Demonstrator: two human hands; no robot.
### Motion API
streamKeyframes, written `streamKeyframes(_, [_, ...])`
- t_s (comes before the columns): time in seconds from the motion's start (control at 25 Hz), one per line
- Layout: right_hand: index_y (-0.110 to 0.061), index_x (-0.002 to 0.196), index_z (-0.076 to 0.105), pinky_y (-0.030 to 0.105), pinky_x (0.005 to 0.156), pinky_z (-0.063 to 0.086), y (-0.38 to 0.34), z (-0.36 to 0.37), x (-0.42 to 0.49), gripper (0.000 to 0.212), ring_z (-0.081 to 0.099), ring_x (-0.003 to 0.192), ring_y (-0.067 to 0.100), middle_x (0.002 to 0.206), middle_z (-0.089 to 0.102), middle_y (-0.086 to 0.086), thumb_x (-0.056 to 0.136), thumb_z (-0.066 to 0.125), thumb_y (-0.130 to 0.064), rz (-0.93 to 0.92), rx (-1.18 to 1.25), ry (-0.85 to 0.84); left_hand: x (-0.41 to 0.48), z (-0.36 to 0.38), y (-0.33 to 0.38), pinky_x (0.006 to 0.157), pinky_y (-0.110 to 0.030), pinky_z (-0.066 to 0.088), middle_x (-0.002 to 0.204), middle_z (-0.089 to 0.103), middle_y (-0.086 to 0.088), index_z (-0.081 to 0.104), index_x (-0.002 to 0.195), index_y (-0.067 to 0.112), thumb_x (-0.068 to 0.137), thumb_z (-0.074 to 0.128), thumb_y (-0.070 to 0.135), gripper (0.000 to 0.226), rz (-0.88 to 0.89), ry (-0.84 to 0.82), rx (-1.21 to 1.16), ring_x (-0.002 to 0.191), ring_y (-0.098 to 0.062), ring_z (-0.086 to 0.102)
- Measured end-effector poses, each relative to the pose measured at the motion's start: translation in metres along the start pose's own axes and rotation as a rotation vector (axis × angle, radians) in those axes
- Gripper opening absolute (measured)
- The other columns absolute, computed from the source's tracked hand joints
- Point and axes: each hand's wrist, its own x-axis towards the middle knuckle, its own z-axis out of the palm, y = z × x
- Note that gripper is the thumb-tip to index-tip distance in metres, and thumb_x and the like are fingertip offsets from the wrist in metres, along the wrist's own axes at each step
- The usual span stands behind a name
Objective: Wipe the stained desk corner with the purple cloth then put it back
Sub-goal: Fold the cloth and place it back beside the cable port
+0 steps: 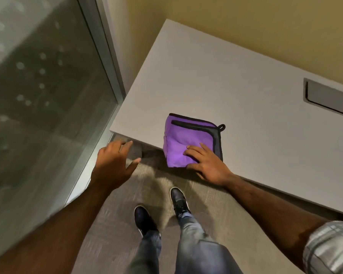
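Purple cloth (183, 144) lies folded at the table (236, 91) front edge, near the corner. Right hand (205, 164) presses flat on it, fingers spread, probably for wiping pressure. Left hand (113, 162) hangs open, empty.

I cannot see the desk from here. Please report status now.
Right hand flat on purple cloth, near desk edge. Left hand open, off desk. Nothing blocking.

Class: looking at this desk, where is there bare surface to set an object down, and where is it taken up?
Most of the desk is bare: the far stretch between the wall and the purple cloth, and the strip between the cloth and the recessed cable cover. Only the near edge is crowded, where the right hand lies on the cloth. The left hand hangs off the desk.
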Motion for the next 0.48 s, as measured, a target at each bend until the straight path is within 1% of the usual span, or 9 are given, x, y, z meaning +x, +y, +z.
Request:
streamKeyframes(0.08, [-0.028,0.103,0.075,0.054,0.115,0.031,0.002,-0.007,-0.012,0.030,0.042,0.139,0.029,0.142,0.053,0.009,0.088,0.049,-0.030,0.053,0.071,0.015,0.011,-0.007,0.014,0.083,-0.043,0.050,0.119,0.064,-0.012,0.059,0.125,0.012,0.088,0.040,0.064,0.066,0.059,0.002,0.007,0.105,-0.030,0.063])
streamKeyframes(0.2, [-0.021,0.094,0.078,0.049,0.108,0.039,0.003,-0.018,-0.024,0.029,0.049,0.132,0.026,0.134,0.058,0.009,0.081,0.053,-0.020,0.126,0.198,0.062,0.027,-0.011,0.040,0.083,-0.043,0.051,0.113,0.066,-0.015,0.062,0.121,0.008,0.088,0.054,0.054,0.057,0.120,0.019,-0.042,0.099,-0.031,0.063])
streamKeyframes(0.28, [-0.018,0.097,0.077,0.042,0.104,0.042,0.005,-0.025,-0.025,0.028,0.053,0.127,0.022,0.131,0.060,0.008,0.081,0.054,-0.019,0.128,0.292,0.100,0.038,-0.010,0.061,0.082,-0.042,0.052,0.111,0.066,-0.017,0.063,0.118,0.004,0.088,0.061,0.044,0.050,0.133,0.028,-0.101,0.096,-0.032,0.064])
streamKeyframes(0.36, [-0.018,0.106,0.074,0.034,0.100,0.045,0.010,-0.030,-0.021,0.031,0.055,0.119,0.018,0.126,0.062,0.005,0.085,0.052,-0.024,0.165,0.353,0.172,0.051,-0.006,0.082,0.085,-0.043,0.051,0.111,0.064,-0.019,0.061,0.120,0.000,0.090,0.060,0.038,0.049,0.100,0.006,-0.152,0.098,-0.034,0.061])
streamKeyframes(0.4, [-0.019,0.110,0.071,0.033,0.099,0.046,0.016,-0.032,-0.018,0.031,0.055,0.115,0.017,0.123,0.062,0.003,0.087,0.052,-0.027,0.236,0.374,0.238,0.058,-0.003,0.092,0.088,-0.044,0.050,0.112,0.063,-0.021,0.059,0.121,-0.001,0.091,0.058,0.037,0.049,0.065,-0.015,-0.191,0.099,-0.035,0.060])
streamKeyframes(0.48, [-0.019,0.119,0.064,0.036,0.097,0.046,0.028,-0.032,-0.014,0.035,0.052,0.110,0.016,0.120,0.058,0.002,0.088,0.055,-0.032,0.502,0.396,0.372,0.069,0.001,0.111,0.092,-0.045,0.046,0.113,0.061,-0.023,0.056,0.123,-0.003,0.090,0.060,0.035,0.051,-0.035,-0.066,-0.307,0.103,-0.038,0.057])
